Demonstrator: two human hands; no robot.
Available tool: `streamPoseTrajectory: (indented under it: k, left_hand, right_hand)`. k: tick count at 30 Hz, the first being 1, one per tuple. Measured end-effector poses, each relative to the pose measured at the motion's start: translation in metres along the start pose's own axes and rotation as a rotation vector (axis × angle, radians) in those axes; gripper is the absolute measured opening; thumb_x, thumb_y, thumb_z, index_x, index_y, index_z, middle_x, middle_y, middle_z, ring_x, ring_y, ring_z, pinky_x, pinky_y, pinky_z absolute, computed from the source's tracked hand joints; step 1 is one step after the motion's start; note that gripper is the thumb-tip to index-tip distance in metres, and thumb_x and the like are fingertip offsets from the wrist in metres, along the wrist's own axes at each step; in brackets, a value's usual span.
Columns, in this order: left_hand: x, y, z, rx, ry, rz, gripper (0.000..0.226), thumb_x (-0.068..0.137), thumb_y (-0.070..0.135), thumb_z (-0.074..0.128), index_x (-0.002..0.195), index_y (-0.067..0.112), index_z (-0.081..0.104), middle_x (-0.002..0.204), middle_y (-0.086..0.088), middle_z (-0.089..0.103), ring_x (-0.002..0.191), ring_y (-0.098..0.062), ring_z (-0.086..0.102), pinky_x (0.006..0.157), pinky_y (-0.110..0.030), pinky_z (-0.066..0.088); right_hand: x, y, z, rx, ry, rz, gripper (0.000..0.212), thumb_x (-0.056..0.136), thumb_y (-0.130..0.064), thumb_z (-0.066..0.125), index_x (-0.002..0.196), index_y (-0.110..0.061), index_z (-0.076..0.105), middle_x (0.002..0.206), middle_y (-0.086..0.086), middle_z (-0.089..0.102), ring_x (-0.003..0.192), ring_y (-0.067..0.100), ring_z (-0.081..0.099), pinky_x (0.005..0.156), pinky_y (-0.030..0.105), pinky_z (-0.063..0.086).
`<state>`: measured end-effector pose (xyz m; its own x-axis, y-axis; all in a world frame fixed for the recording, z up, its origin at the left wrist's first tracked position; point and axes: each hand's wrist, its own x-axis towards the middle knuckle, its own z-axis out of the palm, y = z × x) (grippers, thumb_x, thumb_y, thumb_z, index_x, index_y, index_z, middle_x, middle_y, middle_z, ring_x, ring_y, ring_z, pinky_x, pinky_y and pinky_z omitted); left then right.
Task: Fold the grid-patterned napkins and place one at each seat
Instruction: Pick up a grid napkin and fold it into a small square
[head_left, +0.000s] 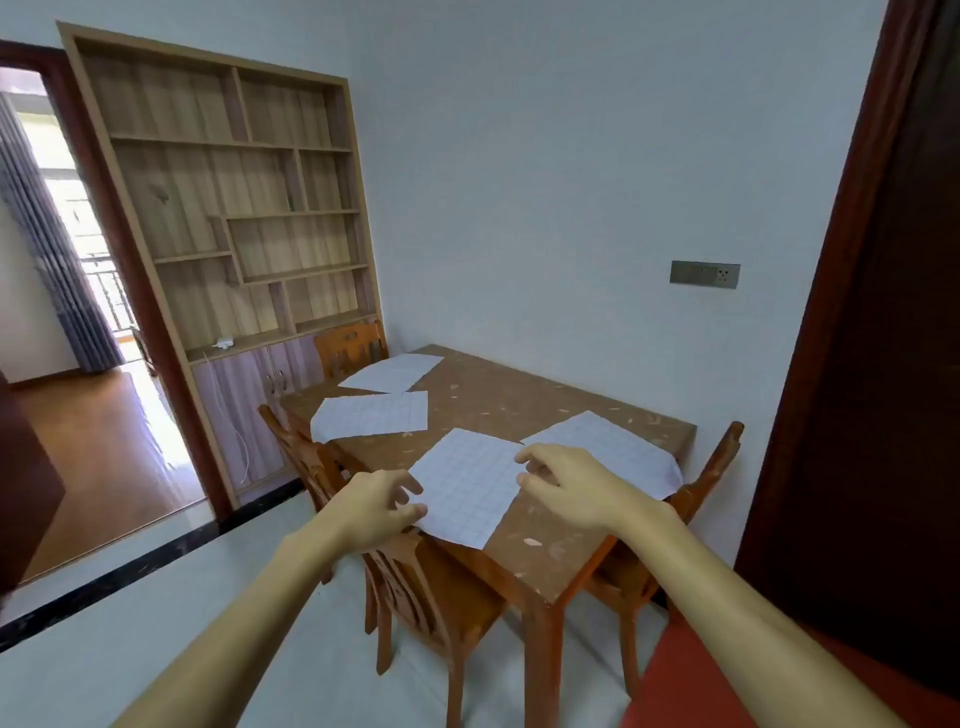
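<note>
Several white grid-patterned napkins lie flat on the brown wooden table (519, 410). The nearest napkin (470, 488) lies at the table's left front edge, partly over it. My left hand (376, 506) is at its left corner, fingers curled and touching the napkin's edge. My right hand (566, 491) is at its right edge with fingers bent over the edge; I cannot tell whether it pinches the napkin. A second napkin (618, 449) lies to the right behind my right hand. A third napkin (371, 415) and a fourth napkin (392, 371) lie at the far left side.
Wooden chairs stand around the table: one (421, 592) under my left hand, one (696, 499) at the right, one (350, 348) at the far left. A wooden shelf unit (234, 208) fills the wall behind. A dark door (872, 364) is at the right.
</note>
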<state>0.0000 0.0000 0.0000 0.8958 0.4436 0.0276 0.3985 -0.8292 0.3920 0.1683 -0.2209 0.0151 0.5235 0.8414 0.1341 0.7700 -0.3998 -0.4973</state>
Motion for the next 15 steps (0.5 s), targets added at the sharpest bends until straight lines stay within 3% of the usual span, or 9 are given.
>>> streamPoseTrajectory:
  k: [6, 11, 15]
  left_hand:
    - [0.031, -0.056, 0.002, -0.035, -0.040, -0.045, 0.040, 0.095, 0.044, 0.059, 0.128, 0.021, 0.060, 0.122, 0.000, 0.068, 0.104, -0.011, 0.067, 0.091, -0.027, 0.056]
    - [0.065, -0.088, 0.005, -0.019, -0.078, -0.049, 0.039, 0.097, 0.041, 0.059, 0.128, 0.018, 0.060, 0.122, 0.001, 0.068, 0.104, -0.009, 0.065, 0.084, -0.019, 0.051]
    - [0.111, -0.113, 0.011, -0.017, -0.091, -0.080, 0.039, 0.097, 0.039, 0.059, 0.130, 0.018, 0.059, 0.125, 0.000, 0.066, 0.108, -0.012, 0.065, 0.089, -0.024, 0.054]
  right_hand:
    - [0.056, -0.003, 0.037, -0.048, -0.069, 0.039, 0.039, 0.101, -0.041, 0.045, 0.138, -0.028, 0.050, 0.136, -0.001, 0.058, 0.116, 0.014, 0.060, 0.101, 0.036, 0.050]
    - [0.108, 0.006, 0.063, -0.025, -0.102, 0.040, 0.040, 0.102, -0.038, 0.047, 0.139, -0.024, 0.050, 0.138, 0.000, 0.057, 0.118, 0.012, 0.057, 0.099, 0.030, 0.048]
    - [0.154, 0.025, 0.077, -0.022, -0.127, 0.029, 0.042, 0.101, -0.034, 0.052, 0.141, -0.023, 0.048, 0.139, -0.002, 0.055, 0.120, 0.012, 0.055, 0.094, 0.024, 0.044]
